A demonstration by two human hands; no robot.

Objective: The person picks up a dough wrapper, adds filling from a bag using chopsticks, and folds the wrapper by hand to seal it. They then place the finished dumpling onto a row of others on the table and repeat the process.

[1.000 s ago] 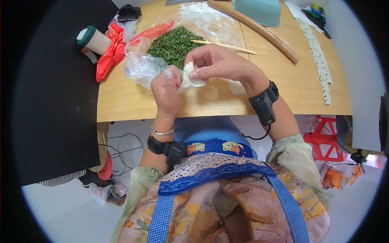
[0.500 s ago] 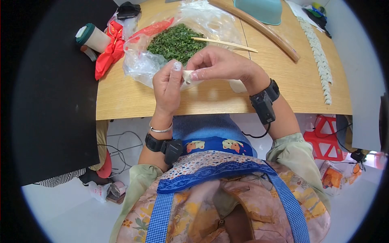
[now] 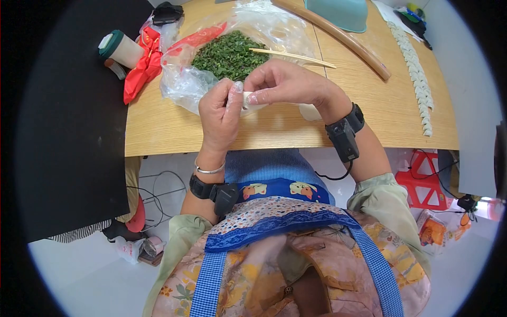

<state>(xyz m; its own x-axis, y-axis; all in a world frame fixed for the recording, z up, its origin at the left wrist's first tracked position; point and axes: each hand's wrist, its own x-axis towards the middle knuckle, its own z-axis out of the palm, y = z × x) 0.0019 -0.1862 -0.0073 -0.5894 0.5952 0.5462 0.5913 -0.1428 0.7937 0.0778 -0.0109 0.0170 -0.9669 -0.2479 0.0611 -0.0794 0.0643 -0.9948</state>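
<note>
Between my two hands is a small white dumpling (image 3: 246, 99), mostly covered by the fingers. My left hand (image 3: 219, 116) is closed on its left side, the thumb pressed along its edge. From the right, my right hand (image 3: 288, 84) pinches the dough with thumb and forefinger. Flour whitens the fingertips. Just beyond the hands lies chopped green filling (image 3: 224, 55) in a clear plastic bag (image 3: 182, 79). Chopsticks (image 3: 301, 58) rest across the filling's right side. A flat round dumpling wrapper (image 3: 309, 112) lies on the table, partly under my right wrist.
Finished dumplings (image 3: 417, 79) form a long row at the table's right. A wooden rolling pin (image 3: 343, 39) lies diagonally near a teal basin (image 3: 340, 13). To the left are a green-lidded cup (image 3: 125, 50) and a red bag (image 3: 141, 74). A red stool (image 3: 422, 182) stands below right.
My left hand has shifted slightly right and its thumb has turned inward, closer to the right fingertips. More of the dumpling's edge is pressed between both hands.
</note>
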